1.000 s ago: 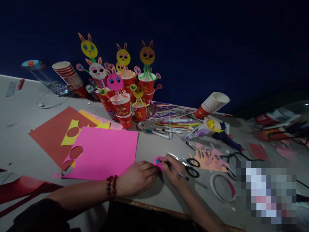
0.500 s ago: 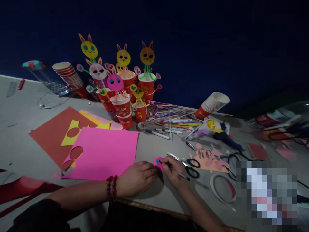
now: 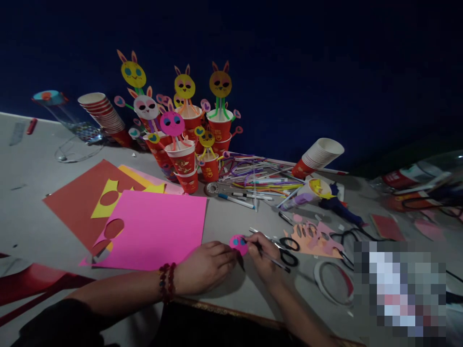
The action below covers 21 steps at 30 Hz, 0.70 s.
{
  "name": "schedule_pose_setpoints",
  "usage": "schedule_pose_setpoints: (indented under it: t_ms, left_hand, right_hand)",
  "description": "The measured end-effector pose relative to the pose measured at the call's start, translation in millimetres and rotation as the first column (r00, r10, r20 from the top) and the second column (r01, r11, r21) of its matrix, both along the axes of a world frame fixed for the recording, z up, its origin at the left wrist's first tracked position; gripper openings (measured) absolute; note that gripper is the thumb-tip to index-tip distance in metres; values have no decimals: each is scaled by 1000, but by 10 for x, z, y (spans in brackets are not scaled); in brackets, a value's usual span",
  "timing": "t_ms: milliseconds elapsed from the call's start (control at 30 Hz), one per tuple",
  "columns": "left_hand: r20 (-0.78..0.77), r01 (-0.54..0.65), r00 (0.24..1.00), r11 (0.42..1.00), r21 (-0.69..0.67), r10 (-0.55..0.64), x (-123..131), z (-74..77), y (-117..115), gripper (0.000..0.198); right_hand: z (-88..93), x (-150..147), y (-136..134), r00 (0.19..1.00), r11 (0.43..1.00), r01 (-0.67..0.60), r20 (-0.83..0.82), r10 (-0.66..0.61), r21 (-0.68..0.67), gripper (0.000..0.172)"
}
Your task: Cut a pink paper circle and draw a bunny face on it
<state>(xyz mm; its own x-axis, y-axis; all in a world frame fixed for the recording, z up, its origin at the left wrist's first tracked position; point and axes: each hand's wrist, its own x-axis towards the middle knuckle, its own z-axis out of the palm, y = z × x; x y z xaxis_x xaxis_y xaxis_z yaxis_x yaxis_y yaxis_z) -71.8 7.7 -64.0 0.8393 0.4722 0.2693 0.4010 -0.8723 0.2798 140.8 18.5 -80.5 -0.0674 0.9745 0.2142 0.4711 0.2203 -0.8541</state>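
My left hand, with red bead bracelets at its wrist, lies on the table and its fingertips hold the edge of a small pink paper circle. Two blue spots show on this circle. A slim pen is gripped in my right hand, its tip at the circle's right side by the right blue spot. Right behind that hand lie scissors with black handles. To the left is a large pink sheet with round cut-outs at its corner.
Red paper cups with rabbit-faced figures stand at the back. Behind the hands lie pipe cleaners and markers. A stack of cups, a tape roll and cut peach paper are at right. Brown paper lies at left.
My right hand and the pen have shifted slightly right, off the left blue spot. Both blue spots on the pink circle are now visible. My left hand stays almost still.
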Motion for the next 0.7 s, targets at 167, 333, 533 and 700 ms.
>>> schedule_pose_setpoints:
  t_ms: [167, 333, 533, 700]
  left_hand:
    - [10, -9, 1000, 1000, -7, 9, 9, -9, -5, 21]
    - [16, -13, 1000, 1000, -5, 13, 13, -31, -6, 19]
    - [27, -12, 1000, 1000, -8, 12, 11, -27, -6, 21]
    - [24, -10, 1000, 1000, -17, 10, 11, -28, -7, 19]
  right_hand:
    - [7, 3, 12, 999, 1000, -19, 35, 20, -6, 21]
    - [20, 0, 13, 998, 999, -33, 58, 35, -43, 21]
    - [22, -2, 12, 998, 998, -36, 52, 38, -51, 21]
    - [17, 0, 18, 998, 998, -39, 51, 42, -48, 19]
